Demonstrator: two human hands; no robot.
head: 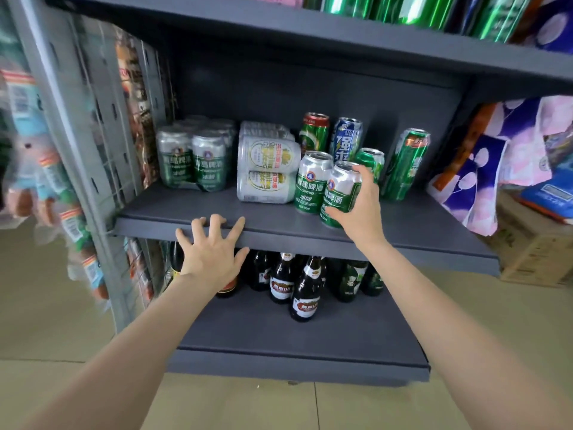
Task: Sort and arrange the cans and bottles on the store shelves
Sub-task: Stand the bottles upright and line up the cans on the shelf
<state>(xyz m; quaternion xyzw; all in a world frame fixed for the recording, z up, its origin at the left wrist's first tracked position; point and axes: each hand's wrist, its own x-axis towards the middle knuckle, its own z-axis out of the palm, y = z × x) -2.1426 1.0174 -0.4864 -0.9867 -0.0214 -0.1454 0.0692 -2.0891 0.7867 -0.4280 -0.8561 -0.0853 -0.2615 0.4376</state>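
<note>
Both arms reaching forward, one hand gripping, one resting.

The left arm is stretching up from the lower left, bare to the wrist, and the left hand [214, 248] is lying palm down with its fingers [217, 223] spread and bent, the tips pressing on the shelf edge [279, 235] while the thumb is sticking out to the right. The right arm is coming in from the lower right, straight and bare, and the right hand [361, 206] is curling around the side of a can [339, 193], thumb low in front, fingers wrapping over the top right.
</note>
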